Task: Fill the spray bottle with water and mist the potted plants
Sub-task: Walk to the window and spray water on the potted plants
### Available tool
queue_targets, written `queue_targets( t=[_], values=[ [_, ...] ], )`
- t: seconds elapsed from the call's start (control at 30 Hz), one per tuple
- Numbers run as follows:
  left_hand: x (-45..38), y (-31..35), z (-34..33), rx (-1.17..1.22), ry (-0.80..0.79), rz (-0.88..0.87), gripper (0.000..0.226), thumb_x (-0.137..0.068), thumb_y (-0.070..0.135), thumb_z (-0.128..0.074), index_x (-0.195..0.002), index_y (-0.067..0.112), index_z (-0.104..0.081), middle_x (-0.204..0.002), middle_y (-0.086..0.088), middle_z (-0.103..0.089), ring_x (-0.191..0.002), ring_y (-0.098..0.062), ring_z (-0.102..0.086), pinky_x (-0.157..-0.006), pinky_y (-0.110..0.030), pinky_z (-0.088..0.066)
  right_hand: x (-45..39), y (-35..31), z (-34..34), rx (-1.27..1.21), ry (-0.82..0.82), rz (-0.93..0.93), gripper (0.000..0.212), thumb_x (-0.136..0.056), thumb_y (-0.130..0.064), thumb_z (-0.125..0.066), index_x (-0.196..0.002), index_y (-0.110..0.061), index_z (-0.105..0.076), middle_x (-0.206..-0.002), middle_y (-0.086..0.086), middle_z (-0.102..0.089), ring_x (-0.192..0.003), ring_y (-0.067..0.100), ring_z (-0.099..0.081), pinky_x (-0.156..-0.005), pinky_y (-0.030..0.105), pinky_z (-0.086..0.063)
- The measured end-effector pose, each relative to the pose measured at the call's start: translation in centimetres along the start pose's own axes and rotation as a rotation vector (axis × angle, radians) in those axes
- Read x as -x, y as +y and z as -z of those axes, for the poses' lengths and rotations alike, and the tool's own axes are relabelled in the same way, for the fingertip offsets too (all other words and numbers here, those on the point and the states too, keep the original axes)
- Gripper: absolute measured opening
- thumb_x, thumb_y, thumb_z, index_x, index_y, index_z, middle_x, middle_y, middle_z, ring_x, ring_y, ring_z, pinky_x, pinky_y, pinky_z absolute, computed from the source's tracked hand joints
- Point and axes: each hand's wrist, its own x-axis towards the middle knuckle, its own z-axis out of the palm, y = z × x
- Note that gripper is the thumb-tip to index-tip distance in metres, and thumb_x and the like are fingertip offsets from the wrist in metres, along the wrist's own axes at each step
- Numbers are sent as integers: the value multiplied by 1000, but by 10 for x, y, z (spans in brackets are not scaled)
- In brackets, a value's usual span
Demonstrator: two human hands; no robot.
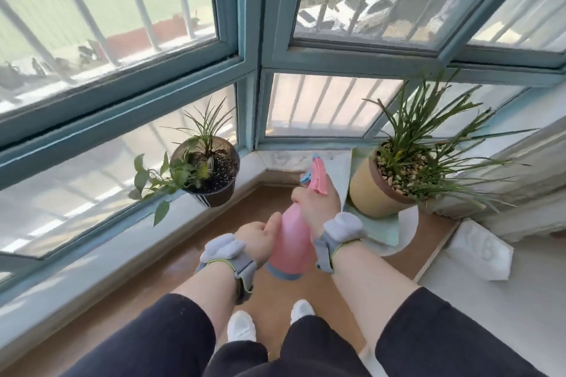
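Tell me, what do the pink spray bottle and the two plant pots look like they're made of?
The spray bottle looks like matte, slightly see-through plastic, smooth and evenly pink. The dark pot seems thin glossy plastic, with a smoky translucent rim. The tan pot could be glazed ceramic or plastic; its smooth surface and brown rim leave that open.

Right hand (318, 202) clenched, forearm raised; left hand (257, 236) cupped alongside, both wrists strapped
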Motion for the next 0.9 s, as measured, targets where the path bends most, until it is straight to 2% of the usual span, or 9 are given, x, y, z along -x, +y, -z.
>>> queue_targets(
  t=[0.1, 0.2, 0.3, 0.37, 0.43, 0.6, 0.73, 0.8, 0.9],
  values=[
    [-3, -27, 16, 71, 17, 63, 60, -93, 61, -27, -69, 17, -60, -88, -12, -70, -88, -32, -66, -82, -33, -49, 3, -8, -29, 46, -94, 48, 23, -66, -12, -62, -84, -20, -49, -69, -6, -49, -56, 6, -43, -44, 12, -31],
    [-8, -58, 30, 158, 68, 139, 58, -93, 60, -28, -68, 16, -58, -94, -15, -71, -91, -33, -66, -89, -36, -50, 5, -17, -68, 71, -195, 91, 24, -69, -5, -64, -87, -15, -52, -68, -9, -48, -56, 6, -42, -46, 5, -33],
    [-13, -78, 37, 171, 111, 199, 58, -92, 61, -26, -75, 18, -61, -99, -14, -71, -95, -32, -64, -90, -34, -48, 2, -22, -94, 76, -305, 98, 29, -71, -2, -63, -96, -16, -55, -74, -9, -50, -63, 12, -48, -50, 11, -33],
    [-21, -89, 41, 153, 142, 239, 60, -94, 60, -24, -87, 17, -65, -106, -13, -69, -101, -30, -61, -88, -32, -41, -6, -24, -114, 109, -364, 73, 28, -71, -4, -62, -94, -18, -53, -75, -9, -52, -63, 10, -48, -51, 12, -35],
    [-30, -99, 44, 156, 161, 289, 61, -94, 60, -25, -97, 16, -67, -112, -12, -68, -106, -30, -58, -88, -31, -36, -14, -24, -134, 161, -414, 53, 29, -71, -7, -62, -97, -15, -55, -82, -3, -56, -67, 14, -49, -59, 21, -36],
    [-52, -118, 42, 186, 169, 413, 62, -95, 59, -23, -96, 15, -67, -105, -10, -66, -92, -26, -52, -83, -30, -34, -39, -18, -173, 278, -537, 15, 36, -72, -10, -62, -107, -13, -57, -93, 1, -60, -78, 22, -53, -66, 25, -36],
    [-74, -125, 34, 238, 154, 493, 58, -95, 58, -25, -81, 16, -62, -89, -6, -58, -86, -27, -51, -77, -28, -34, -63, -6, -196, 302, -623, -58, 28, -69, -12, -59, -94, -25, -55, -81, -6, -59, -66, 13, -53, -56, 25, -37],
    [-85, -128, 29, 270, 146, 525, 59, -95, 58, -24, -74, 16, -59, -86, -6, -59, -83, -27, -50, -76, -29, -34, -74, -1, -206, 350, -653, -74, 29, -66, -15, -58, -94, -23, -56, -82, -4, -60, -65, 15, -53, -58, 26, -40],
    [-96, -130, 22, 280, 131, 530, 59, -95, 58, -22, -77, 15, -59, -87, -7, -59, -83, -28, -51, -78, -29, -35, -84, 1, -213, 429, -692, -72, 35, -65, -20, -56, -99, -28, -54, -82, -7, -57, -63, 15, -53, -58, 27, -39]
  ],
)
